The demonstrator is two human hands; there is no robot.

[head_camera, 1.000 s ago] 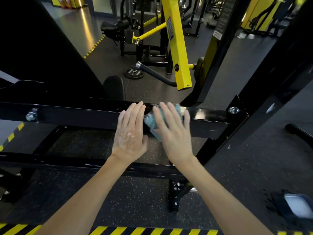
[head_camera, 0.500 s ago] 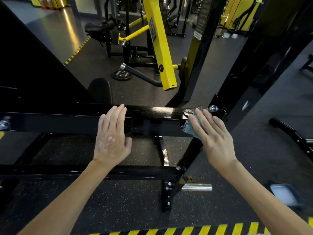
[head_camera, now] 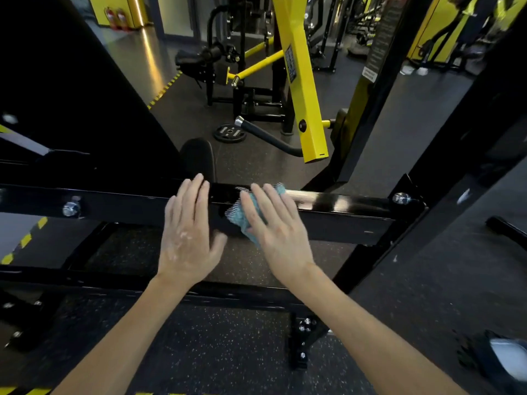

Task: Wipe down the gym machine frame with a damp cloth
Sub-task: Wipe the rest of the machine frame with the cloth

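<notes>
A glossy black horizontal frame bar [head_camera: 342,208] of the gym machine crosses the view at mid height, with bolts near both ends. My right hand [head_camera: 278,232] lies flat, fingers straight, pressing a light blue cloth [head_camera: 241,215] onto the bar's top and front face. The cloth pokes out above and to the left of the fingers. My left hand [head_camera: 188,229] rests flat on the same bar just left of the cloth, fingers straight, holding nothing.
A second black bar [head_camera: 85,280] runs lower and nearer. A black diagonal post [head_camera: 456,178] rises at the right. Behind hang a yellow arm [head_camera: 305,89] and a black handle [head_camera: 268,135]; a weight plate [head_camera: 230,133] lies on the floor. A bag [head_camera: 493,360] sits at lower right.
My right hand has slid the cloth leftward along the bar, from the right bolt end back to beside my left hand. The left hand stays on the bar.
</notes>
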